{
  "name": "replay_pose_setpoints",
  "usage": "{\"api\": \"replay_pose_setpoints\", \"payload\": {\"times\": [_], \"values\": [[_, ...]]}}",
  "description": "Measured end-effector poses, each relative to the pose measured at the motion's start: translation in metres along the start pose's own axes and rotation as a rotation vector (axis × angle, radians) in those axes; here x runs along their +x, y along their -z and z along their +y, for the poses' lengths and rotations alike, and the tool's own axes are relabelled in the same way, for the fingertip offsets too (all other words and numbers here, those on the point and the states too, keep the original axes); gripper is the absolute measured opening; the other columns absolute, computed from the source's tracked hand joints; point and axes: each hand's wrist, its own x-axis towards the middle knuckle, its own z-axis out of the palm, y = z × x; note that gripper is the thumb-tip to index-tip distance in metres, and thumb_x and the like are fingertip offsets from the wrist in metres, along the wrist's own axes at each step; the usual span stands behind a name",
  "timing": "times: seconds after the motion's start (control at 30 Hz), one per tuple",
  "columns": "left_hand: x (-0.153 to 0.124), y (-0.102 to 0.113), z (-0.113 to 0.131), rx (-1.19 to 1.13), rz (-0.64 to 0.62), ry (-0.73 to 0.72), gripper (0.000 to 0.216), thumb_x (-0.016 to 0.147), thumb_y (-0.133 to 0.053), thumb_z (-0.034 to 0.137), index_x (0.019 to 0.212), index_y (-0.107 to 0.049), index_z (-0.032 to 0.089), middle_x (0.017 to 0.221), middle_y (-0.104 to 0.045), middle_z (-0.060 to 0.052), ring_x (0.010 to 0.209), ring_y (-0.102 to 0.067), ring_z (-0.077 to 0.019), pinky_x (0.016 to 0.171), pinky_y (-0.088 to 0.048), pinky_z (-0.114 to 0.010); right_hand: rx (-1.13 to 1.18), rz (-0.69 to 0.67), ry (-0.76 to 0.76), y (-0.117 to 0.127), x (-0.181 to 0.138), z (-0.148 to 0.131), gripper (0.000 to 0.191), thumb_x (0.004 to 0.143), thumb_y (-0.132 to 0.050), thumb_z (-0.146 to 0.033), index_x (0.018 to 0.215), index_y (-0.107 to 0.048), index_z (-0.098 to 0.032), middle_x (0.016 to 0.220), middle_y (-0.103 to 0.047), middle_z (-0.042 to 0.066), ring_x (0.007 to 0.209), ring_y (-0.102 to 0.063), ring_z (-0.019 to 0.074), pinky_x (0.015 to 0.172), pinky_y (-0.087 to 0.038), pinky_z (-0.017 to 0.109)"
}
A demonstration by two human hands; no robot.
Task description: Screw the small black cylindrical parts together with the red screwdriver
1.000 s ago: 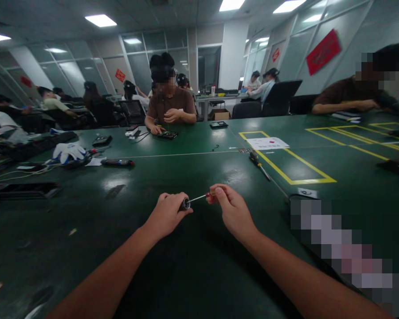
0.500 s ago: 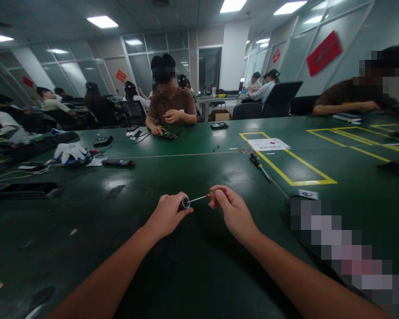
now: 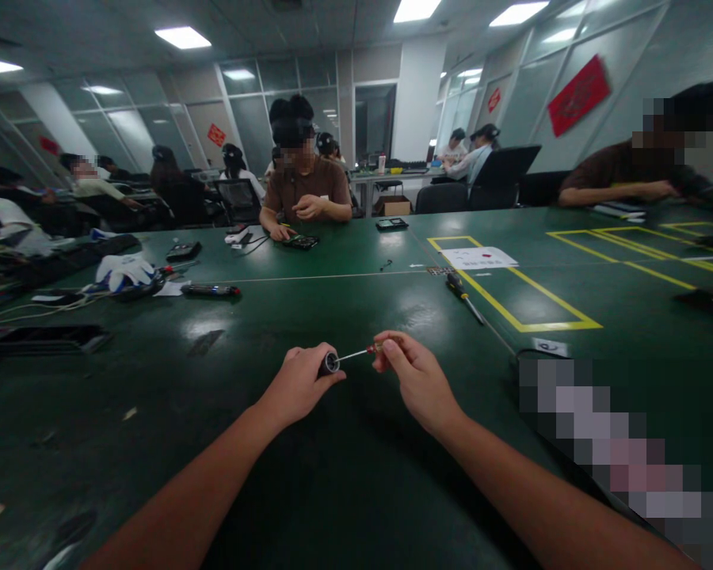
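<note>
My left hand (image 3: 300, 385) is closed round a dark cylindrical part (image 3: 329, 363), its round open end with a pale rim facing right. Most of that part is hidden by my fingers. My right hand (image 3: 413, 370) pinches the handle of a small screwdriver (image 3: 356, 354), reddish near the shaft. The thin metal shaft points left, and its tip meets the open end of the cylinder; how deep it goes I cannot tell. Both hands are just above the green table (image 3: 356, 475). Beyond my right hand lies a larger black and yellow screwdriver (image 3: 464, 298).
A black cylindrical tool (image 3: 211, 291) and white gloves (image 3: 124, 272) lie at the left, near a black tray (image 3: 41, 340). Yellow tape (image 3: 562, 324) and a paper sheet (image 3: 480, 258) mark the right. Across the table a co-worker (image 3: 306, 186) handles a dark device (image 3: 300, 242).
</note>
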Motion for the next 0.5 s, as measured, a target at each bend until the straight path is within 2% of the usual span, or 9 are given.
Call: {"api": "replay_pose_setpoints", "payload": {"times": [0.17, 0.33, 0.5], "values": [[-0.0003, -0.0009, -0.0005, -0.001, 0.007, -0.016, 0.014, 0.095, -0.065, 0.035, 0.100, -0.063, 0.023, 0.094, -0.069, -0.002, 0.093, -0.062, -0.0238, 0.091, -0.043, -0.041, 0.015, -0.007, -0.009, -0.0015, -0.0018, -0.0040, 0.029, 0.094, -0.063, -0.050, 0.105, -0.069, -0.024, 0.078, -0.067, 0.001, 0.072, -0.061, 0.0188, 0.070, -0.049, 0.034], [-0.0004, -0.0011, 0.0011, 0.073, -0.022, -0.059, 0.012, 0.094, -0.067, 0.033, 0.097, -0.062, 0.022, 0.094, -0.068, -0.001, 0.093, -0.062, -0.0233, 0.101, -0.037, -0.047, 0.073, 0.009, -0.073, -0.0045, -0.0034, -0.0081, 0.037, 0.097, -0.055, -0.055, 0.090, -0.071, -0.022, 0.068, -0.061, 0.000, 0.061, -0.054, 0.0158, 0.061, -0.046, 0.031], [-0.0033, 0.0019, 0.0063, 0.127, -0.039, -0.076, 0.010, 0.095, -0.065, 0.031, 0.098, -0.062, 0.021, 0.095, -0.067, -0.001, 0.095, -0.062, -0.0239, 0.103, -0.036, -0.049, 0.190, 0.110, -0.114, -0.0061, -0.0009, -0.0008, 0.023, 0.088, -0.070, -0.045, 0.091, -0.070, -0.022, 0.079, -0.068, 0.001, 0.070, -0.061, 0.0171, 0.069, -0.049, 0.032]]}}
